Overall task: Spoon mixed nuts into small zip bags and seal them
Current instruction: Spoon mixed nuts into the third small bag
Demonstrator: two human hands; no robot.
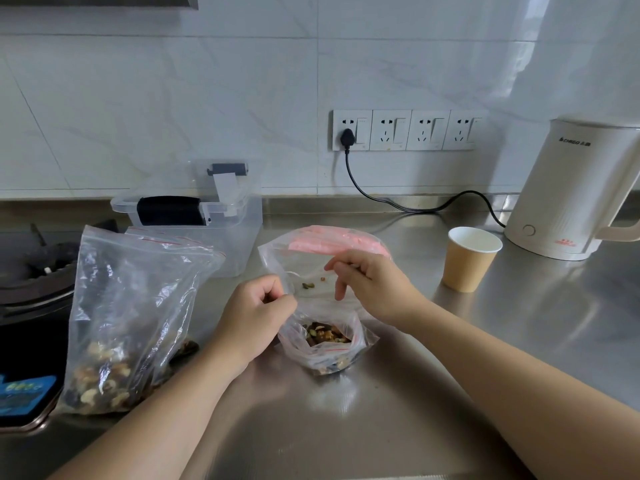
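- In the head view, a small zip bag [325,344] stands on the steel surface [485,341], near and in the middle. Its mouth is open and it already holds mixed nuts [323,334] at the bottom.
- The left hand [256,313] pinches the left edge of a thin clear bag [311,271] just behind the small one; its grip is closed on the plastic.
- The right hand [367,282] holds the right edge of the same bag with curled fingers. I see no spoon clearly.
- A few nut pieces [308,285] lie inside this clear bag, and a pink strip [339,242] shows at its far side.
- On the left, a large bag of nuts [114,327] stands open, with much still inside.
- A paper cup [471,258] and a kettle [575,188] stand on the right; a plastic box [207,216] is far.
- As I judge it, filling is partly done; the small bag is not yet sealed.
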